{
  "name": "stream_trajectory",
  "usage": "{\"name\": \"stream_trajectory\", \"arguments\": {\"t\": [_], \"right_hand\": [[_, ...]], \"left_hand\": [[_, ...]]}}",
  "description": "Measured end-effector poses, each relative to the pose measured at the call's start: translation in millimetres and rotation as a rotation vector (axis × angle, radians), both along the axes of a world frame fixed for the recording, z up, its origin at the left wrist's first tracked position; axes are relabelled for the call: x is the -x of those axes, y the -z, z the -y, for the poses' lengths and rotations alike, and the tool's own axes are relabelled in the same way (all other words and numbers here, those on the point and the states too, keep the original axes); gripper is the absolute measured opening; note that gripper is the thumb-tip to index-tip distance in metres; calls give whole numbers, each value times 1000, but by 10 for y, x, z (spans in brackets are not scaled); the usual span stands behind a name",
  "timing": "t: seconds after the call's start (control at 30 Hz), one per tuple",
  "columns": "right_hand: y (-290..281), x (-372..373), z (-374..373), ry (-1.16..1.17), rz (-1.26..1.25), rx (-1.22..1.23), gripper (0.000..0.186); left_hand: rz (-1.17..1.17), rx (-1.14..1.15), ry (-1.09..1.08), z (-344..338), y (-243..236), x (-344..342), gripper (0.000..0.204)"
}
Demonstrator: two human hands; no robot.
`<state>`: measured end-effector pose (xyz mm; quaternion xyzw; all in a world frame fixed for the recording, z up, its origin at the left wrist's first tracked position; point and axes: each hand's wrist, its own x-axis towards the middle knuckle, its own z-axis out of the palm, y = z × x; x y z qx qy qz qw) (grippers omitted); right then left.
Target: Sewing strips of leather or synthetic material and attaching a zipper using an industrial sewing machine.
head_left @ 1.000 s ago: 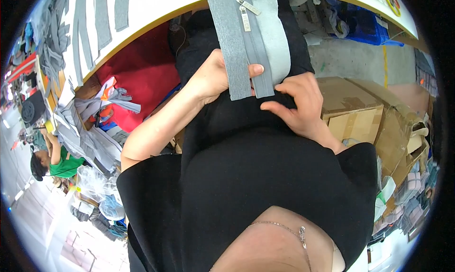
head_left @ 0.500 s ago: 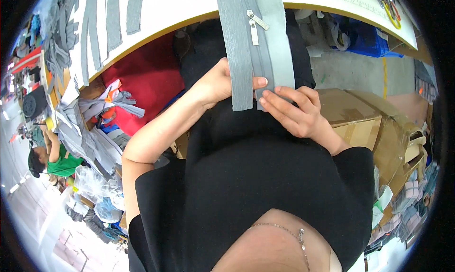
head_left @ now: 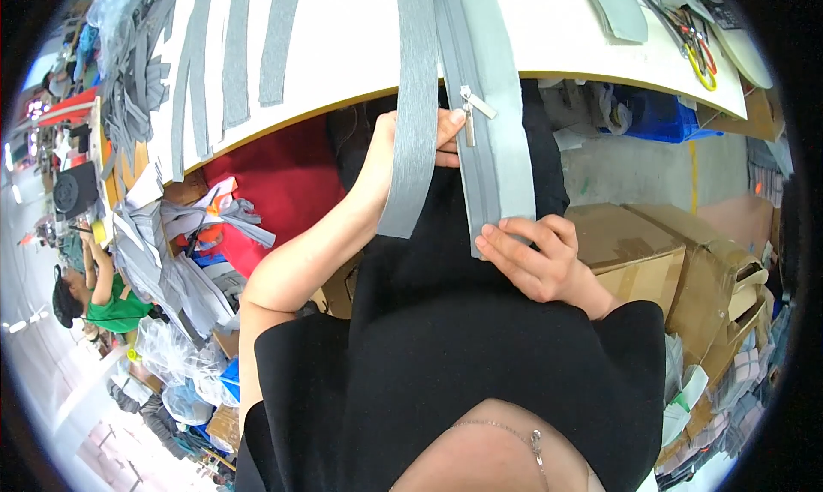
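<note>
A long grey zipper (head_left: pixel 474 171) hangs over the table's near edge toward me, with a pale grey fabric panel (head_left: pixel 514 158) along its right side. Along its left is a darker grey fabric strip (head_left: pixel 412 141), its lower end loose and apart from the zipper. Two metal sliders with pull tabs (head_left: pixel 478 106) sit on the zipper. My left hand (head_left: pixel 448 139) is closed at the zipper's left edge beside the sliders, thumb on top, partly behind the strip. Lower down, my right hand (head_left: pixel 540 259) pinches the bottom end of the zipper and panel.
Grey strips (head_left: pixel 236 72) lie across the white table (head_left: pixel 343 29) at left. Scissors (head_left: pixel 701 63) rest at its right end, near a folded pale piece (head_left: pixel 619 8). Cardboard boxes (head_left: pixel 634 252) stand at right, red fabric (head_left: pixel 283 175) under the table. A co-worker in green (head_left: pixel 116 308) is far left.
My left hand has gone from the zipper's lower end up to the sliders. The darker strip's end has swung left, away from the zipper. My right hand still holds the bottom end, now lower in view.
</note>
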<state>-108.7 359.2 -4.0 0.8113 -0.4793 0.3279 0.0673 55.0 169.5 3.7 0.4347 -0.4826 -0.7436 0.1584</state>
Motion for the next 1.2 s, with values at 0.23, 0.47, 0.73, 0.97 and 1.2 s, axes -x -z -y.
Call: {"name": "stream_trajectory", "arguments": {"t": [0.23, 0.47, 0.73, 0.97, 1.2], "right_hand": [[36, -8, 51, -27, 27, -30, 23], [136, -6, 53, -33, 96, -116, 26], [224, -4, 71, -37, 124, -160, 26], [314, 16, 75, -26, 164, -204, 28], [363, 69, 144, -61, 172, -224, 28]], "left_hand": [[-24, -16, -4, 22, 20, -42, 40], [-19, 302, -114, 276, -88, -97, 51], [144, 1179, -86, 1292, -34, 342, 57], [55, 1185, -146, 1590, -4, 587, 18], [92, 1228, -127, 1552, 44, 593, 23]]}}
